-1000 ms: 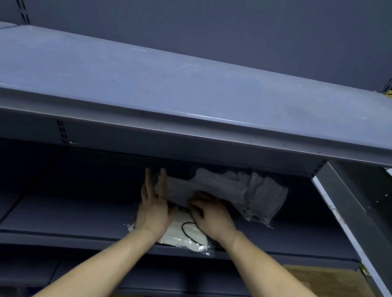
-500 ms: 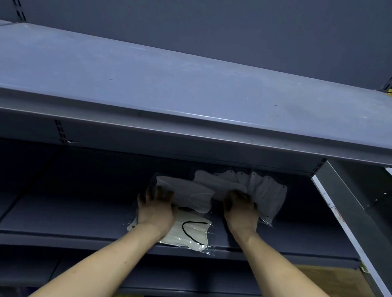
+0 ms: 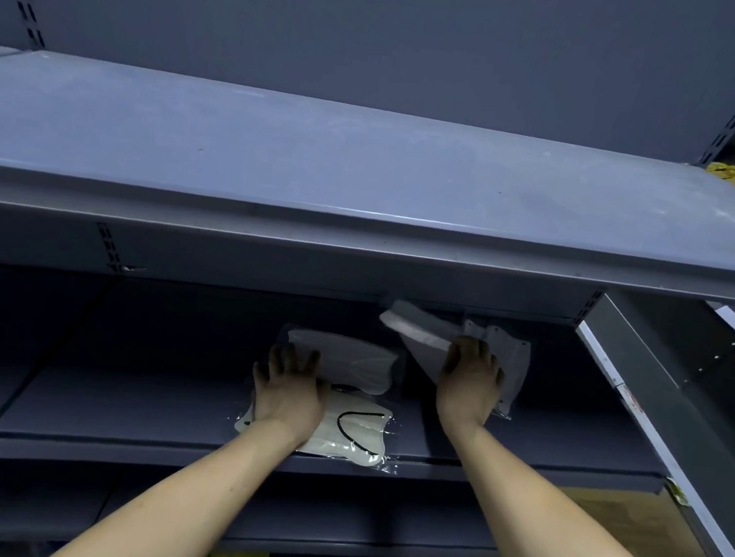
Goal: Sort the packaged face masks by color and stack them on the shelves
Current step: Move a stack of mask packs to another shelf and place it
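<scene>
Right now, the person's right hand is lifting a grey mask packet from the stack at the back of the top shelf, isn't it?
Not quite: the head view shows the right hand lifting the grey mask packet from the stack at the back of the lower shelf, beneath the top shelf, which carries no masks in view.

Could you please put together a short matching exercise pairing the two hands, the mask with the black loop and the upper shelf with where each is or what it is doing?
Column one:
1. left hand
2. right hand
3. cream mask with black ear loop
4. upper shelf

Column two:
A. bare grey surface above both hands
B. lies flat near the lower shelf's front edge
C. grips a tilted grey mask pack
D. rests on the flat grey mask pack

Pairs: 1-D, 2-C, 3-B, 4-A
</scene>
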Tool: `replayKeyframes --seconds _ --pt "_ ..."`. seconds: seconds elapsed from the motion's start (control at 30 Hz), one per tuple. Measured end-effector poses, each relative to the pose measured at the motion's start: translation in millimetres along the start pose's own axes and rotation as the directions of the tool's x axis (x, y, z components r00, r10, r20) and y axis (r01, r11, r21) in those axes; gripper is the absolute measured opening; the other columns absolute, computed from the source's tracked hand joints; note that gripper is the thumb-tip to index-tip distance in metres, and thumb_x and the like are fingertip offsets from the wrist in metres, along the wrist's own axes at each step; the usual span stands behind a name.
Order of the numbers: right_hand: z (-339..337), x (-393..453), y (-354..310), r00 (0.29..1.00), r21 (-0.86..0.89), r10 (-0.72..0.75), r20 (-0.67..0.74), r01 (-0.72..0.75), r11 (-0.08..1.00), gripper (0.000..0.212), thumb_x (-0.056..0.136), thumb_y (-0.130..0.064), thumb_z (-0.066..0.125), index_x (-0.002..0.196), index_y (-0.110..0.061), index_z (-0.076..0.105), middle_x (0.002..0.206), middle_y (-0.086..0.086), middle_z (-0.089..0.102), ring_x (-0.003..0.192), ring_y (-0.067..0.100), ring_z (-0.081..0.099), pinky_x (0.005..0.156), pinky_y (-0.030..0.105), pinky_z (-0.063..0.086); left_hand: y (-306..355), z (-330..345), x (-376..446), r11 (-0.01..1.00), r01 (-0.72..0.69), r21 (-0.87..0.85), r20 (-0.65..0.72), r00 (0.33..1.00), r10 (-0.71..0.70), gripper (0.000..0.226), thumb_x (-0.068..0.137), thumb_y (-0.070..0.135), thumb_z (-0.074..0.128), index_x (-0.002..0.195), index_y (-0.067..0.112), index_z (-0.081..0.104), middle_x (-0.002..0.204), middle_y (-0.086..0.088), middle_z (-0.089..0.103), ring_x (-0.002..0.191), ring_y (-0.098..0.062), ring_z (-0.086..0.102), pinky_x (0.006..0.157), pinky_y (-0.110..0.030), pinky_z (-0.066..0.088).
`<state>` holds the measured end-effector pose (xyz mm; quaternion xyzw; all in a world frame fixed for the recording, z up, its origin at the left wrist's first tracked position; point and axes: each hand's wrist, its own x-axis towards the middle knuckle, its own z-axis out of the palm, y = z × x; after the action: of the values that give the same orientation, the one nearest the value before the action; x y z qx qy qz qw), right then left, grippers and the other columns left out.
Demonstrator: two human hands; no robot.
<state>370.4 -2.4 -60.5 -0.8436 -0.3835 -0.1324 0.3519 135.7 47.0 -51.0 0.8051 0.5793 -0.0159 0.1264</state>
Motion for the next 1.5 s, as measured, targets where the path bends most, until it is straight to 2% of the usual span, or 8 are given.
replayKeyframes --seconds 0.33,0.5,0.6,0.9,1.1,1.27,1.4,1.5 --pt "-14.6 -35.5 -8.3 0.953 0.022 -0.296 0.07 0.295 0.955 0.008 0.092 -0.016 0.061 0.096 -0.02 0.066 0.099 0.001 0.066 0.088 0.028 0.057 0.085 0.04 0.046 30.5 1.9 2.4 0.956 -0.292 0.014 -0.282 0.916 0.284 0.085 0.092 0.015 0.057 0.158 0.029 0.005 0.165 -0.012 -0.006 0.152 -0.035 -0.001 0.121 -0.05 0.01" --pt "-21.6 -58.5 -18.3 0.899 0.164 -0.434 0.057 0.42 0.893 0.017 0.093 -0.022 0.051 0.1 -0.021 0.067 0.1 0.0 0.066 0.091 0.024 0.057 0.092 0.043 0.044 32.1 2.2 3.8 0.954 -0.279 0.11 -0.431 0.851 0.299 0.043 0.075 0.006 0.073 0.115 0.023 0.071 0.131 -0.009 0.061 0.127 -0.037 0.05 0.113 -0.058 0.029" --pt "-23.9 -67.0 -19.9 0.877 0.147 -0.48 -0.008 0.475 0.867 0.022 0.09 -0.021 0.057 0.112 -0.019 0.064 0.115 0.003 0.062 0.106 0.028 0.057 0.102 0.047 0.039 27.8 -3.3 0.6 0.965 -0.223 0.136 -0.535 0.804 0.261 0.043 0.061 -0.003 0.072 0.099 0.016 0.074 0.094 -0.007 0.069 0.095 -0.035 0.062 0.106 -0.059 0.039" --pt "-26.6 -72.0 -28.9 0.782 -0.055 -0.607 0.14 0.619 0.784 0.067 0.084 -0.038 0.075 0.144 -0.032 0.048 0.158 0.019 0.022 0.146 0.042 0.019 0.116 0.066 0.017 10.1 -36.5 -4.9 0.978 -0.207 0.007 -0.429 0.883 0.19 0.034 0.081 0.035 0.039 0.106 0.02 0.056 0.084 -0.004 0.07 0.09 -0.028 0.062 0.082 -0.037 0.032" --pt "-23.8 -57.0 -44.2 0.799 0.001 -0.592 0.105 0.596 0.803 0.05 0.082 -0.016 0.072 0.127 -0.035 0.065 0.161 0.014 0.023 0.146 0.045 0.02 0.114 0.066 0.024 -0.2 -41.6 -1.2 0.967 -0.254 -0.005 -0.436 0.871 0.226 0.051 0.089 0.045 0.048 0.135 0.023 0.051 0.114 -0.007 0.068 0.105 -0.031 0.061 0.093 -0.039 0.039" --pt "-15.1 -53.7 -55.8 0.83 -0.084 -0.518 0.205 0.542 0.836 0.043 0.087 -0.022 0.065 0.129 -0.03 0.065 0.159 0.013 0.033 0.145 0.042 0.025 0.115 0.064 0.024 -2.4 -37.8 2.1 0.974 -0.217 0.061 -0.627 0.751 0.207 0.057 0.087 0.028 0.056 0.143 0.017 0.049 0.141 -0.017 0.046 0.129 -0.04 0.042 0.115 -0.056 0.027" --pt "-4.3 -57.8 -66.8 0.608 -0.088 -0.217 0.764 0.432 0.898 0.054 0.104 -0.047 0.015 0.157 -0.037 0.022 0.167 0.004 0.008 0.153 0.032 0.0 0.121 0.056 0.002 2.9 -19.8 3.1 0.953 -0.303 0.015 -0.15 0.942 0.302 0.063 0.095 0.045 0.012 0.148 0.029 0.042 0.16 -0.007 0.029 0.146 -0.032 0.024 0.12 -0.045 0.018" --pt "-1.8 -58.9 -58.3 0.562 -0.068 -0.209 0.801 0.432 0.899 0.058 0.102 -0.05 0.013 0.159 -0.034 0.016 0.168 0.004 0.001 0.153 0.03 -0.005 0.121 0.055 -0.001 3.9 -2.5 3.0 0.958 -0.285 -0.015 0.102 0.953 0.285 0.052 0.105 0.047 0.016 0.155 0.034 0.026 0.166 -0.004 0.011 0.151 -0.029 0.011 0.12 -0.042 0.016"
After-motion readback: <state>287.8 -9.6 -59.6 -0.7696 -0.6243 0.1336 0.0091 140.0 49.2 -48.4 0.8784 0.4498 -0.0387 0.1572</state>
